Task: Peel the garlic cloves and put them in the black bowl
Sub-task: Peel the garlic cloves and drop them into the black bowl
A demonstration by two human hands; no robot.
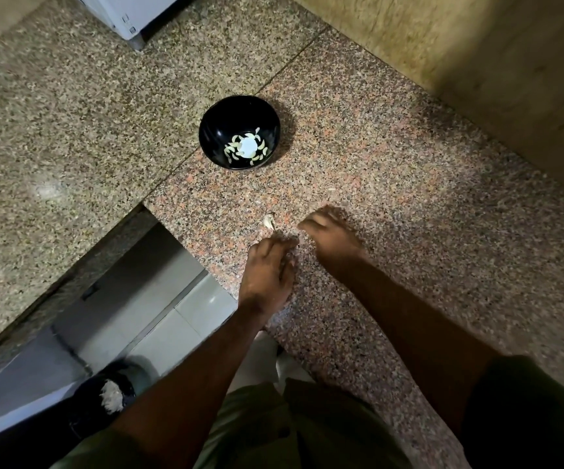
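Observation:
The black bowl [239,110] stands on the speckled granite counter [392,170] and holds several peeled garlic cloves [231,148] around a bright glare spot. Nearer to me, a pale garlic piece [269,221] lies on the counter. My left hand [267,269] is just below it, fingers curled towards the stone. A small pale bit shows under its fingers, and what they hold is hidden. My right hand [331,235] rests to the right, its fingers curled down onto the counter with nothing visible in them.
The counter's edge runs diagonally at the left, with a tiled floor below. Down there a dark bin [111,394] holds white garlic skins. A white appliance [131,15] sits at the back left. A wall [477,62] borders the right. A skin scrap [331,189] lies on the stone.

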